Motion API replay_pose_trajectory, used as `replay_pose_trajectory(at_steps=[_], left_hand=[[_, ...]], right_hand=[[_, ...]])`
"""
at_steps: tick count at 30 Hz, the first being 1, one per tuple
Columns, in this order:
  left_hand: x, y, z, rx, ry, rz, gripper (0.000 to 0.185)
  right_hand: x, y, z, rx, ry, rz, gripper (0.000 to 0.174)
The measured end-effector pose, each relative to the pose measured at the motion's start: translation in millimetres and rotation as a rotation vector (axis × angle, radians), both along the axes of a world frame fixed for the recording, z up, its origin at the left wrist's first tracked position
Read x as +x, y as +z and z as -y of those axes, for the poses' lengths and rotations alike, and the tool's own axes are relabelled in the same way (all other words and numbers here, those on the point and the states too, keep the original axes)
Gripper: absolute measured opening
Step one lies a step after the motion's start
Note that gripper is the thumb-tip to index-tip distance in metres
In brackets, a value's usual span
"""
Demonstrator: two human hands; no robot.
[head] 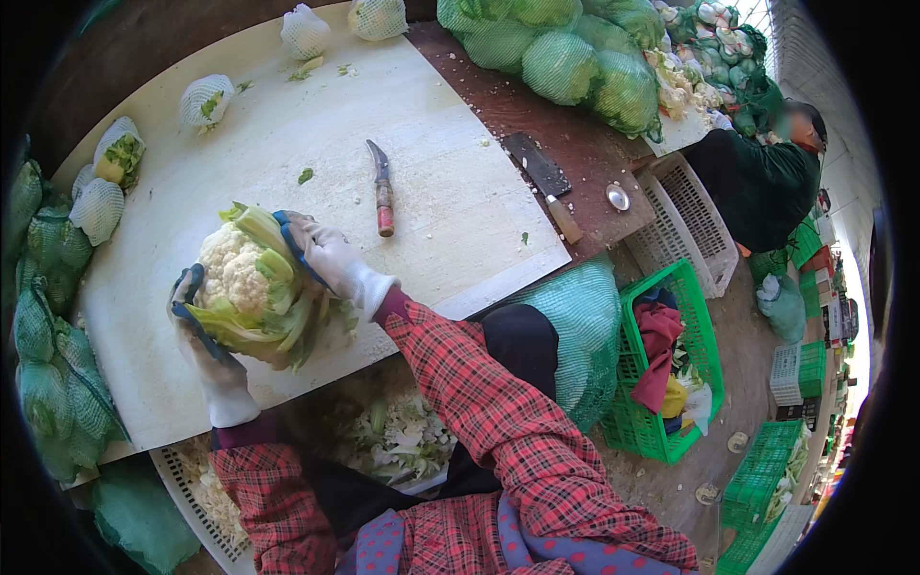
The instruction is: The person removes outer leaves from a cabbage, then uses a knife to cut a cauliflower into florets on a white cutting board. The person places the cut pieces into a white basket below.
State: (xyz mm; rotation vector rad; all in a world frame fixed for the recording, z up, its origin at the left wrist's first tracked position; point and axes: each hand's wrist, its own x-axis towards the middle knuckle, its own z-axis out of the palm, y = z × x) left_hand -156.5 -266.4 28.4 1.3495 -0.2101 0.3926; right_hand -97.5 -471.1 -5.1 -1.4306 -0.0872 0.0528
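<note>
A cauliflower (241,272) with green outer leaves is held between my two gloved hands above the white board (460,180). My left hand (205,345) cups its left side, with blue-coated fingers against the leaves. On the upper right side, my right hand (325,253) presses on the leaves near the top. A curved knife (382,188) with a worn reddish handle lies on the board to the right of my right hand. Part of the cauliflower's underside is hidden.
Cauliflowers in white foam nets (206,102) line the board's far and left edges. A cleaver (543,180) and a small metal dish (617,197) lie on the brown table. Full green net bags (560,65) stand behind. A green crate (668,359) holds cloths. A co-worker (762,183) sits at right.
</note>
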Motion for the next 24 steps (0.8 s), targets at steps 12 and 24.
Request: replay_pose_trajectory(at_steps=[12,24], left_hand=[[-21.0,23.3,-23.4,0.123,-0.102,-0.226,0.072],[-56.8,-11.4,-7.3,-0.067,-0.057,-0.027,0.078]], right_hand=[[4.3,14.8,65.0,-0.930,-0.107,0.171,0.065],[20.5,31.4,238.7,-1.551,-0.361,-0.369,0.068]])
